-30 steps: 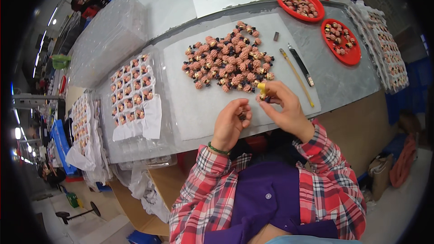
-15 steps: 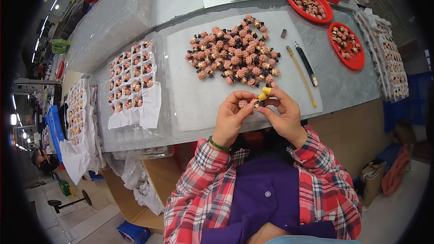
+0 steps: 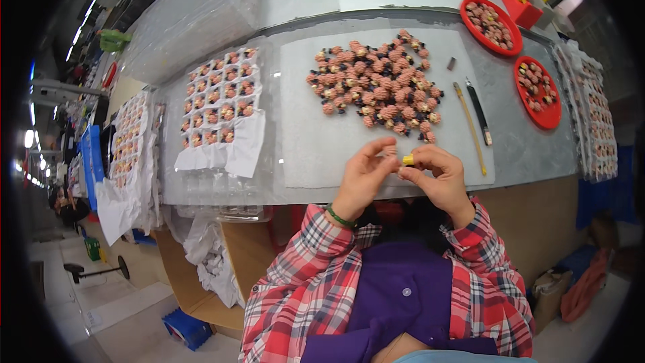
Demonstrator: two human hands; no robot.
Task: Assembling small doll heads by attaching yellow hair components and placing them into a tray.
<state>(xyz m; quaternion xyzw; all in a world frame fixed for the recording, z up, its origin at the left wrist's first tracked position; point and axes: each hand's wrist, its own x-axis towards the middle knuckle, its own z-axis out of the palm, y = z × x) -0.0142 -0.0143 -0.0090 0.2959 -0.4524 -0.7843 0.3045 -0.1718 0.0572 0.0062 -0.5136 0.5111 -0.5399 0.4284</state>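
My left hand is closed in a pinch on a small pink curly-haired figurine, held above the near edge of the white work sheet. Close beside it, slightly apart, is my right hand, with yellow finger covers on its fingertips. Its thumb and forefinger are drawn together; whatever may be between them is too small to make out. Just beyond both hands lies a large heap of similar figurines, pink-haired with pale faces and dark bodies.
Left of the sheet, a clear tray holds figurines in white-lined cells. A black pen-like tool, a thin wooden stick and a small dark block lie right. Red plates of figurines and stacked trays stand beyond.
My hands have drawn slightly apart, the figurine staying in the left one. The whole view has shifted, so the table things appear farther right.
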